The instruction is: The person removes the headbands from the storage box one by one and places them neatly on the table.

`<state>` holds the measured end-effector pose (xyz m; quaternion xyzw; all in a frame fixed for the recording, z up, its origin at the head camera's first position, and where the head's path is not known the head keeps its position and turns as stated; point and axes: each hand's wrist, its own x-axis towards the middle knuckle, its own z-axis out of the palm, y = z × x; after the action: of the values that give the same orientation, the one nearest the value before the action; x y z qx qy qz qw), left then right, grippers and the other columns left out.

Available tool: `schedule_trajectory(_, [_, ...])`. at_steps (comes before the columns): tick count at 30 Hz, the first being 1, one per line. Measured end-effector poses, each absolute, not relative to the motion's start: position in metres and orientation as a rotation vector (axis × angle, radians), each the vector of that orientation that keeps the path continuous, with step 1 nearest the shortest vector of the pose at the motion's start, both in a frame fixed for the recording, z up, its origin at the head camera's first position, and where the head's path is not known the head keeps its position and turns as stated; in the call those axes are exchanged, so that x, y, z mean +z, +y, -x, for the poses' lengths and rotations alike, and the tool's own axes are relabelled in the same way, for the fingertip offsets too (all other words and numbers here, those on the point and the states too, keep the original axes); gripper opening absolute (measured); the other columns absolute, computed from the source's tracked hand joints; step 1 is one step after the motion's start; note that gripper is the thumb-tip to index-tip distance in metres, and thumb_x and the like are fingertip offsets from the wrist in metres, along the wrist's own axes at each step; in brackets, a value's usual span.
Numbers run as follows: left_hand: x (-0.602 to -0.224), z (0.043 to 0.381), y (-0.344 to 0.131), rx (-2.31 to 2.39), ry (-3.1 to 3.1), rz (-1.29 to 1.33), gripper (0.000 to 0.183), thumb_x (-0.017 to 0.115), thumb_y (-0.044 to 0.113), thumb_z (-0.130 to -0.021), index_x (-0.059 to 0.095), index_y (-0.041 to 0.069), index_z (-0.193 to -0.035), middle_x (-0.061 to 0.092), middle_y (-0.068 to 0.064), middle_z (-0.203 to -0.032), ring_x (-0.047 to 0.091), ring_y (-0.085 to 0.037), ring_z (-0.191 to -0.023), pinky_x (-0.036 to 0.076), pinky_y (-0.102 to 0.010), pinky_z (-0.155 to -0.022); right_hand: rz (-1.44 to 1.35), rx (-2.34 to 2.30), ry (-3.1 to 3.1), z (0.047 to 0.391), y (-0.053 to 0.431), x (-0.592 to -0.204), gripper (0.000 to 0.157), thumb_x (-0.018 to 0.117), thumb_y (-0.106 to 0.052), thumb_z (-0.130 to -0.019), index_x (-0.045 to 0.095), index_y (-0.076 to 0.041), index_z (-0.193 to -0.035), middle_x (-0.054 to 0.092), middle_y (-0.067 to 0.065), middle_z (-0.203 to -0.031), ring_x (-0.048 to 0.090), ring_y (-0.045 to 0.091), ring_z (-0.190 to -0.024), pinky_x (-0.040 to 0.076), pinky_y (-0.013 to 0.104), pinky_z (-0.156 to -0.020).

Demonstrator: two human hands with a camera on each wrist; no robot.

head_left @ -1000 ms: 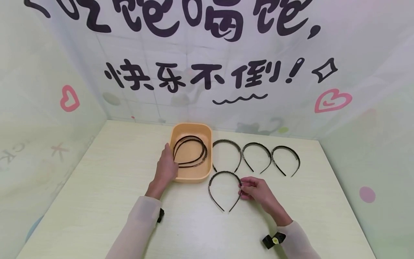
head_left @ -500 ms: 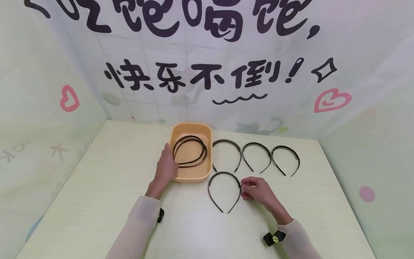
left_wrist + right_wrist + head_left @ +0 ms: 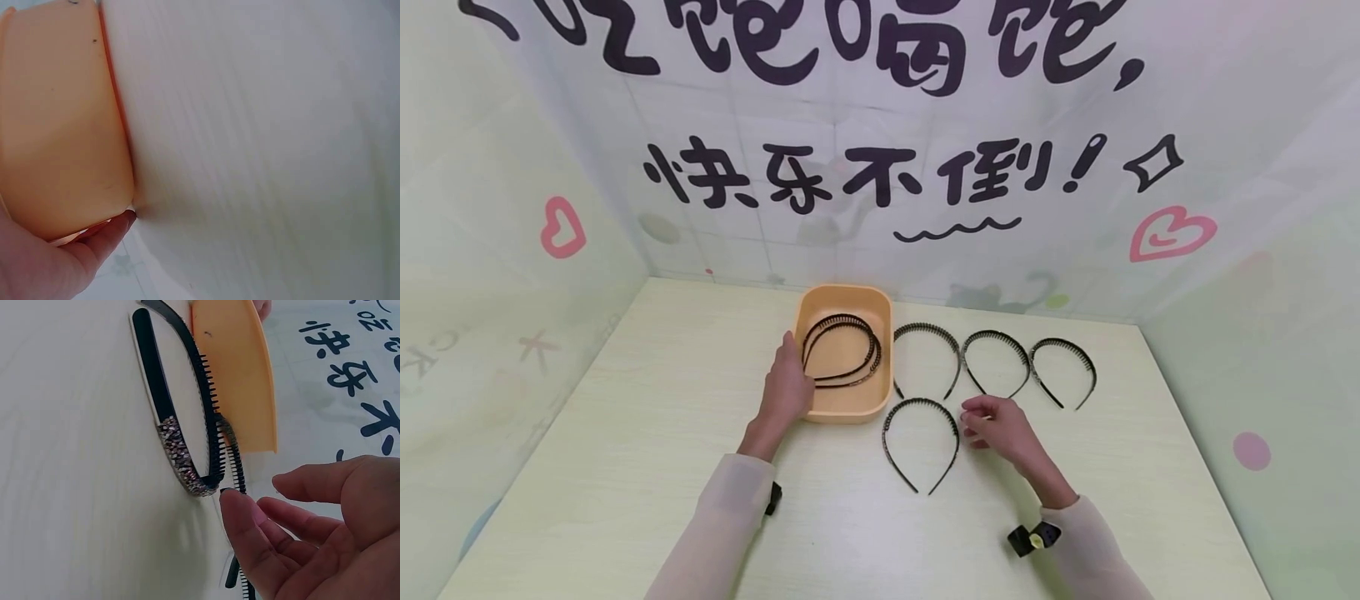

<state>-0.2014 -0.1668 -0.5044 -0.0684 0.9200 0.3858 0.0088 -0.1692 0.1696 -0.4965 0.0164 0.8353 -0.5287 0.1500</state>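
Your right grip point(image 3: 1000, 427) has come off the near headband point(image 3: 921, 401), half-parted and empty, so that band, five o'clock from the tray point(image 3: 846, 417) your left grip point(image 3: 788, 385) holds, seems placed.

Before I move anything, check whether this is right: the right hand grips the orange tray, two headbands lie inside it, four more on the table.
Wrong hand: in the head view, the left hand grips the orange tray, while the right hand is beside the front headband. The rest holds: two headbands inside, four more on the table.
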Motion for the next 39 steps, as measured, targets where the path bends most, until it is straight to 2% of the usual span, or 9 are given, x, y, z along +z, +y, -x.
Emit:
schedule_trajectory(6, [-0.504,0.201,-0.167,1.202,2.883,0.207,0.076,0.041,-0.007,-0.091,0.001,-0.007,-0.155,0.027,-0.036,-0.152,0.046,-0.052,-0.127,0.045,-0.058,-0.099,0.005,-1.550,2.428,0.179,0.157,-0.485,0.025,0.062,-0.007,-0.095,0.066,0.007,-0.115,0.067,0.023,-0.100,0.070,0.026,-0.084,0.060,0.036,-0.071])
schedule_trajectory(12, [-0.504,0.200,-0.167,1.204,2.895,0.194,0.076,0.042,-0.007,-0.091,0.002,-0.007,-0.155,0.028,-0.036,-0.151,0.048,-0.052,-0.125,0.047,-0.058,-0.097,0.027,-1.637,2.369,0.186,0.137,-0.475,0.029,0.062,-0.008,-0.096,0.064,0.008,-0.120,0.066,0.026,-0.107,0.068,0.036,-0.096,0.059,0.043,-0.080])
schedule_trajectory(16, [-0.505,0.200,-0.167,1.203,2.898,0.190,0.076,0.042,-0.007,-0.090,0.002,-0.007,-0.155,0.028,-0.036,-0.150,0.048,-0.052,-0.124,0.047,-0.058,-0.096,0.051,-1.702,2.300,0.191,0.122,-0.467,0.032,0.059,-0.005,-0.097,0.060,0.009,-0.126,0.064,0.029,-0.114,0.069,0.035,-0.099,0.058,0.046,-0.084])
schedule_trajectory(21, [-0.504,0.201,-0.167,1.197,2.902,0.189,0.076,0.043,-0.007,-0.090,0.002,-0.007,-0.155,0.029,-0.036,-0.150,0.048,-0.051,-0.124,0.047,-0.058,-0.096,0.079,-1.750,2.248,0.197,0.103,-0.460,0.033,0.058,-0.004,-0.098,0.059,0.008,-0.128,0.063,0.030,-0.119,0.069,0.032,-0.100,0.059,0.041,-0.084])
schedule_trajectory(27, [-0.504,0.200,-0.167,1.202,2.896,0.197,0.077,0.042,-0.007,-0.090,0.002,-0.007,-0.155,0.028,-0.036,-0.151,0.047,-0.052,-0.125,0.046,-0.059,-0.097,0.147,-1.785,2.158,0.205,0.082,-0.455,0.035,0.058,-0.005,-0.098,0.057,0.008,-0.131,0.062,0.029,-0.124,0.064,0.040,-0.110,0.056,0.043,-0.090])
schedule_trajectory(30, [-0.504,0.200,-0.167,1.204,2.891,0.196,0.077,0.043,-0.007,-0.090,0.002,-0.007,-0.155,0.027,-0.036,-0.151,0.047,-0.052,-0.125,0.046,-0.059,-0.097,0.189,-1.783,2.129,0.207,0.071,-0.452,0.036,0.059,-0.005,-0.097,0.057,0.007,-0.131,0.060,0.029,-0.126,0.063,0.040,-0.113,0.056,0.039,-0.091])
schedule_trajectory(34, [-0.504,0.201,-0.167,1.204,2.886,0.196,0.077,0.043,-0.007,-0.091,0.001,-0.007,-0.155,0.027,-0.036,-0.152,0.046,-0.052,-0.126,0.046,-0.059,-0.098,0.219,-1.789,2.058,0.209,0.059,-0.448,0.041,0.058,-0.005,-0.097,0.052,0.007,-0.136,0.055,0.028,-0.134,0.059,0.040,-0.119,0.055,0.034,-0.093])
schedule_trajectory(39, [-0.504,0.201,-0.167,1.204,2.890,0.196,0.077,0.043,-0.007,-0.090,0.002,-0.007,-0.155,0.028,-0.035,-0.151,0.047,-0.052,-0.126,0.045,-0.059,-0.099,0.236,-1.748,2.011,0.211,0.047,-0.446,0.051,0.056,-0.009,-0.099,0.041,0.005,-0.146,0.045,0.026,-0.146,0.052,0.039,-0.130,0.048,0.039,-0.104])
